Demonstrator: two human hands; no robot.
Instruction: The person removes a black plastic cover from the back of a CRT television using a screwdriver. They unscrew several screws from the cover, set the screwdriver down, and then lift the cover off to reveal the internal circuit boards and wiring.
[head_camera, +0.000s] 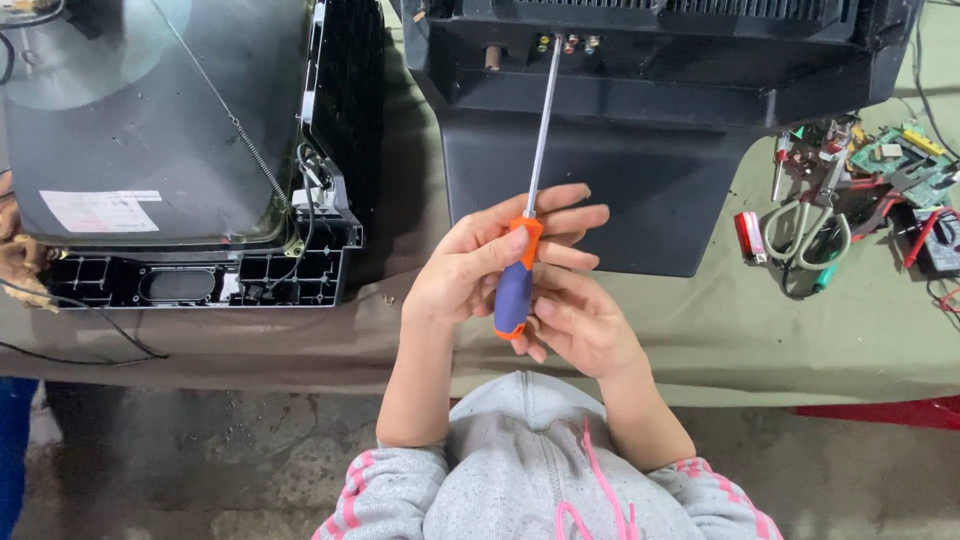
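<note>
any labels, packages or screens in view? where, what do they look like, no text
Paper label: on the grey picture tube at left, near its lower edge; white rectangle with a pale red strip.
Meter display: far right edge, among the tools; small grey panel, partly cut off.
No packages visible.

A grey hooded sweatshirt (530, 470) is worn, seen at the bottom centre of the frame. Pink stripes are carried on its pushed-up sleeves (372, 490), and a pink drawstring (600, 480) is hung down the front. The forearms are left bare.
</note>
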